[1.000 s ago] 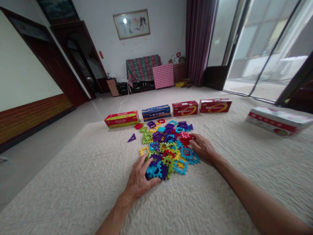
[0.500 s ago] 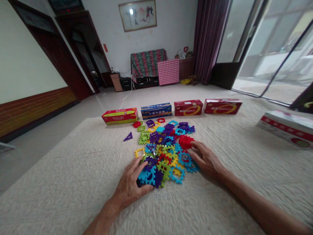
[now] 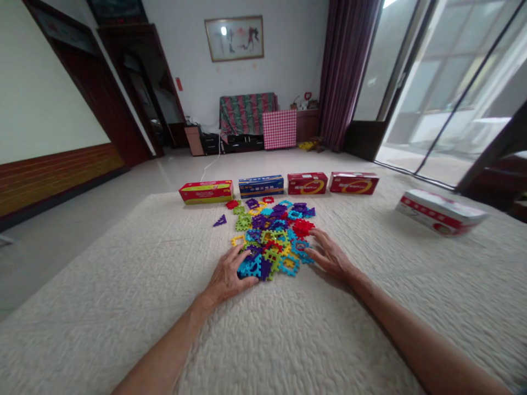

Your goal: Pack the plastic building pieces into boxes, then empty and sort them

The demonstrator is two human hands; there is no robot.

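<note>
A heap of flat plastic interlocking blocks (image 3: pixel 274 241) in purple, green, blue, yellow and red lies on the quilted cover. At its near left edge rests my left hand (image 3: pixel 229 274), fingers apart, touching the blue and purple pieces. My right hand (image 3: pixel 331 257) lies along the right side, fingers spread beside a blue square frame (image 3: pixel 301 247) and a red piece (image 3: pixel 302 228). Neither hand grips a piece. Left of the heap lies a lone purple triangular piece (image 3: pixel 220 221).
Behind the heap stand a red-and-yellow box (image 3: pixel 206 192), a blue box (image 3: pixel 261 186) and two red boxes (image 3: pixel 307 184). A white-and-red box (image 3: pixel 440 213) sits at the right. The cream quilted cover (image 3: pixel 263 334) spreads under everything.
The view has tilted up and shifted, so the heap and boxes look smaller and the right-hand box shows more fully. Both hands keep their places beside the heap.
</note>
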